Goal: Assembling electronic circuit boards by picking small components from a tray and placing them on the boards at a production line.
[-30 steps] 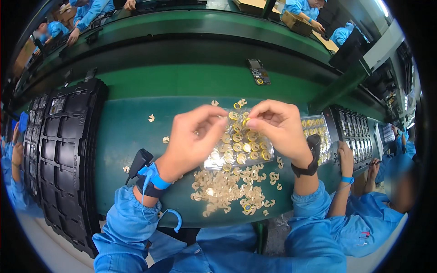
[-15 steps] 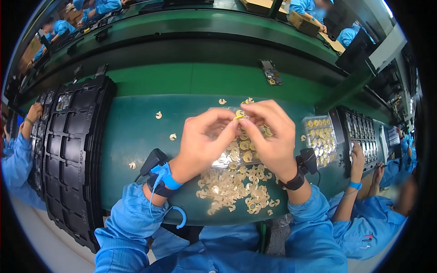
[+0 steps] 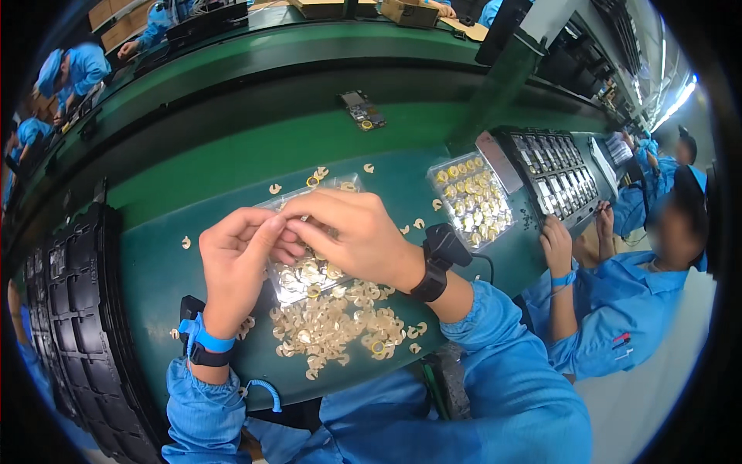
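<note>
left hand [image 3: 236, 267] touching right hand [image 3: 359, 236], clear tray [image 3: 289, 295] beneath, pale pieces [image 3: 313, 329]

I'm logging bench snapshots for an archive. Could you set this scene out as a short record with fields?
Hands: left hand and right hand close together above a clear tray
Between fingertips: hidden, cannot tell
Wrists: blue strap on left, black strap on right
Loose parts: pile of pale notched pieces on the green bench
Right side: second clear tray holding yellow-rimmed round parts; a co-worker's hand
Left side: black compartmented trays
Far side: circuit board
</note>
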A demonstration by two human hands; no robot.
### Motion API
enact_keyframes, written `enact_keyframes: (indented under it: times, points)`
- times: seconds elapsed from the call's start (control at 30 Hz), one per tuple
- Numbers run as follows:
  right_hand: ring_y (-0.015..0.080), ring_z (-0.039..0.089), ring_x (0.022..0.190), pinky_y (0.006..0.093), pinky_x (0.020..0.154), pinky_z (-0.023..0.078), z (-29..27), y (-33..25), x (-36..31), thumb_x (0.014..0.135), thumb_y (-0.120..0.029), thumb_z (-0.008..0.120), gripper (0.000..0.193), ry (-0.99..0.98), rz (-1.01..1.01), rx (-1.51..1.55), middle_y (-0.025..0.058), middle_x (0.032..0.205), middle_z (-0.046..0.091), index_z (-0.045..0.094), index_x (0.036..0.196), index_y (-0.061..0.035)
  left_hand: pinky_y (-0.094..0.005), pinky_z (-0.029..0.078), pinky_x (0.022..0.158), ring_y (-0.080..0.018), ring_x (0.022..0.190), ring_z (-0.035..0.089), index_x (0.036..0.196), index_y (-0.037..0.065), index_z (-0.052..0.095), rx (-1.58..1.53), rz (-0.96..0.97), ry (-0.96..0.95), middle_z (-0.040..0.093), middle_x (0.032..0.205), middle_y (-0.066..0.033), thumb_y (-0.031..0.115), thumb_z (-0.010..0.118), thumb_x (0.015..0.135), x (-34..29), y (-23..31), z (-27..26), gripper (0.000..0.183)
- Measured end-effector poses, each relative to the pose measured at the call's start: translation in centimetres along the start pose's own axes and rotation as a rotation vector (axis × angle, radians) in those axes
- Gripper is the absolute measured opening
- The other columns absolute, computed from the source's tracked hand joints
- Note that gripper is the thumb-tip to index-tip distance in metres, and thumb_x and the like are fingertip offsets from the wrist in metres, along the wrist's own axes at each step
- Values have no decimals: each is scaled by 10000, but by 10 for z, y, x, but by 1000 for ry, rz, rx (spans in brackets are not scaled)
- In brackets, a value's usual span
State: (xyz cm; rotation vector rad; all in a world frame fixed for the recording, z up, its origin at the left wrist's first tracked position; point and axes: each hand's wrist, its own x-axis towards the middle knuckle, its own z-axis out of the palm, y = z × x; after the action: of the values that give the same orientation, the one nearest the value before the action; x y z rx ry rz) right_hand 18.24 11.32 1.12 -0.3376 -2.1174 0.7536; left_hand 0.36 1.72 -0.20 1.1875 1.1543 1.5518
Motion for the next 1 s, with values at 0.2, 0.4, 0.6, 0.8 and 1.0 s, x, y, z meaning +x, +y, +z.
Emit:
enact_keyframes:
  times: [0.2, 0.4, 0.6, 0.8, 1.0]
  points:
    - [311, 731, 850, 389, 730, 592, 2, 5, -2, 903, -20, 715, 152, 81, -159, -130, 140, 1079, 718, 737, 1053, -30, -316, 650, 684, -265, 833, 796, 1062, -71, 687, -116, -125, 1, 767, 937, -193, 135, 580, 1102, 0, 3, 2, 236]
    - [269, 748, 882, 332, 701, 612, 6, 4, 1, 812, 94, 749, 214, 88, -164, -151, 157, 1109, 717, 765, 1000, -6, -310, 649, 666, -277, 813, 796, 1055, -58, 668, -172, -188, -13, 763, 923, -197, 160, 558, 1111, -1, 6, -1, 250]
    - [278, 753, 854, 356, 701, 615, 4, 3, -1, 850, 56, 721, 197, 87, -179, -146, 133, 1151, 717, 750, 1029, -20, -308, 635, 648, -261, 788, 786, 1088, -55, 672, -217, -145, -29, 764, 917, -187, 160, 577, 1106, 1, -1, 1, 236]
    - [294, 748, 905, 364, 736, 620, 10, 4, 1, 844, 94, 725, 239, 56, -182, -141, 146, 1168, 710, 716, 1059, -9, -299, 621, 654, -251, 795, 786, 1090, -51, 683, -239, -159, -35, 769, 923, -174, 160, 594, 1099, 1, 0, -4, 229]
    - [311, 720, 855, 384, 722, 595, 6, 7, 2, 819, 112, 722, 273, 48, -296, -132, 160, 1169, 703, 710, 1064, -8, -303, 619, 650, -248, 792, 786, 1081, -51, 676, -238, -156, -27, 769, 925, -177, 166, 571, 1105, 1, 1, -2, 242]
